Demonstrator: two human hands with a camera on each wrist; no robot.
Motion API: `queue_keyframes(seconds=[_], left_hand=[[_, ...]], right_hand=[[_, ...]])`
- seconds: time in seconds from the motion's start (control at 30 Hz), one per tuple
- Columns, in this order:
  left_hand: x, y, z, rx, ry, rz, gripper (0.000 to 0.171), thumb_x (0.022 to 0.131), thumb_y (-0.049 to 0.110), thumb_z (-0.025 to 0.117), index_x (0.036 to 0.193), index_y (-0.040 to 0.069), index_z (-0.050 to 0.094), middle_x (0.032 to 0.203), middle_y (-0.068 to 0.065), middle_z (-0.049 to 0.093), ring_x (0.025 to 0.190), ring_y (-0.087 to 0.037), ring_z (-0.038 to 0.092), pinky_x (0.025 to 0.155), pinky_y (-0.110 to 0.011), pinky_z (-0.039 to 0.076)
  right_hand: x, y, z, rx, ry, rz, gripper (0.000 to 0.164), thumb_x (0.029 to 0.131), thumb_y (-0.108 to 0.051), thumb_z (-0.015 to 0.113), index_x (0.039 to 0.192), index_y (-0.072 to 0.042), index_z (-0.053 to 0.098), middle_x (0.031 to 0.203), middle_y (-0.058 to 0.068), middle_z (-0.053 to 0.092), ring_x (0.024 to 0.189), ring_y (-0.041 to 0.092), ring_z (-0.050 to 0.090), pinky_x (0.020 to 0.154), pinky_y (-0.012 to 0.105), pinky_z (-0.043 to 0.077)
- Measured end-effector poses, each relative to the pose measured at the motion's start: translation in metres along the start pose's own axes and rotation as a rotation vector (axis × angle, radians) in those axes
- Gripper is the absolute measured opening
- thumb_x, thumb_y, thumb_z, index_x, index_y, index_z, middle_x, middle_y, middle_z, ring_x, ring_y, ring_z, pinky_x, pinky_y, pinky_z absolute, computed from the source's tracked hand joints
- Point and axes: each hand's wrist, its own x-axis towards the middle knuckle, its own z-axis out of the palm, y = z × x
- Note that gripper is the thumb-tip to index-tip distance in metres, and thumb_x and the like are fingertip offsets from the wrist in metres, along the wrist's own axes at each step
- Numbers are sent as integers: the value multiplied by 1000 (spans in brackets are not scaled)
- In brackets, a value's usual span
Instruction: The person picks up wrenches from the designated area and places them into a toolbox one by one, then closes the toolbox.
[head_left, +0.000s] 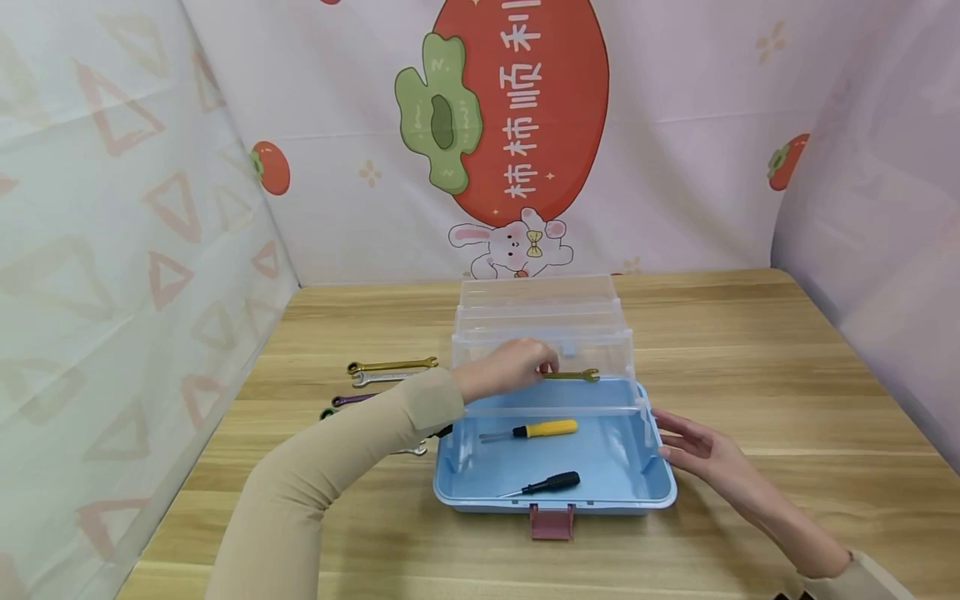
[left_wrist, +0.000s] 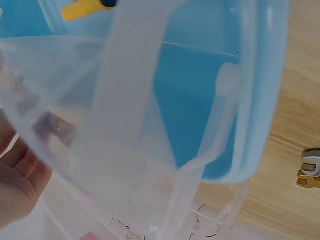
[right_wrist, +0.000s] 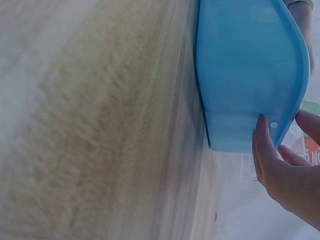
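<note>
My left hand [head_left: 510,367] pinches a gold combination wrench [head_left: 573,375] by one end, above the rear of the blue toolbox [head_left: 615,497]. In the left wrist view, part of that hand [left_wrist: 22,180] shows beside the clear lid [left_wrist: 130,100]; the wrench is not clear there. At the box's right end my right hand [head_left: 705,454] grips the rim, with fingers on the outer wall [right_wrist: 240,90]. Inside the box lie a yellow-handled screwdriver [head_left: 551,428] and a black-handled screwdriver [head_left: 555,482]. The clear lid stands raised at the back.
Left of the box, more wrenches lie on the wooden table: gold [head_left: 393,365], silver [head_left: 371,378], purple [head_left: 351,400] and a green-ended one [head_left: 327,412]. My left sleeve hides some. A pink latch [head_left: 551,523] hangs at the box's front. Printed cloth [head_left: 675,167] hangs behind.
</note>
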Motion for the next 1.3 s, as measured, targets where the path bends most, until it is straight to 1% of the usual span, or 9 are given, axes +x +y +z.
queue_keyframes(seconds=[0.23, 0.33, 0.47, 0.63, 0.8, 0.97, 1.17, 1.3], left_hand=[[-2, 1, 3, 110, 31, 28, 22, 80, 3, 61, 101, 9, 65, 100, -2, 64, 90, -11, 58, 78, -17, 44], [-3, 0, 4, 143, 41, 42, 23, 80, 3, 62, 103, 9, 65, 99, -3, 63, 91, -12, 58, 78, -16, 44], [-3, -2, 7, 173, 50, 60, 22, 82, 5, 60, 102, 9, 66, 94, -3, 63, 84, -10, 58, 72, -13, 44], [-3, -3, 8, 207, 63, 94, 19, 85, 5, 56, 100, 9, 67, 87, -1, 61, 74, -8, 55, 63, -11, 42], [-3, -2, 8, 238, 82, 116, 18, 86, 4, 55, 98, 8, 68, 84, -2, 61, 71, -8, 53, 59, -11, 41], [-3, -2, 7, 234, 82, 106, 19, 86, 5, 56, 101, 8, 66, 88, -3, 62, 75, -9, 56, 63, -11, 43], [-8, -3, 3, 154, 80, 71, 23, 84, 7, 57, 106, 8, 63, 97, -4, 62, 85, -12, 58, 71, -16, 45], [-14, -6, 1, 110, 99, 81, 23, 85, 9, 58, 107, 7, 63, 98, -4, 61, 85, -12, 59, 71, -16, 45]], right_hand=[[0, 0, 1, -1, 3, 0, 58, 88, -19, 54, 136, 2, 29, 134, 27, 32, 103, -9, 47, 80, 14, 42], [0, 1, 0, 5, 1, -2, 59, 88, -19, 54, 136, 2, 28, 134, 27, 32, 103, -8, 48, 80, 14, 42], [-1, 1, 0, 8, -2, -6, 59, 88, -18, 54, 136, 3, 27, 134, 28, 31, 103, -7, 49, 80, 14, 42], [-1, 2, 0, 1, 3, -5, 58, 88, -19, 54, 135, 3, 28, 134, 28, 32, 102, -8, 49, 80, 14, 42], [-2, 0, 2, 15, 4, -6, 58, 88, -18, 55, 135, 4, 28, 134, 29, 31, 102, -8, 48, 80, 14, 42], [-2, -1, 2, 21, -3, -14, 59, 88, -17, 54, 135, 5, 27, 133, 30, 30, 101, -8, 49, 80, 13, 42], [-1, 0, 2, 9, 2, 2, 59, 88, -19, 55, 135, 4, 27, 133, 29, 31, 101, -7, 49, 80, 14, 42], [-1, 1, 1, 3, 3, -1, 59, 88, -19, 54, 135, 4, 27, 133, 30, 31, 101, -7, 50, 80, 14, 42]])
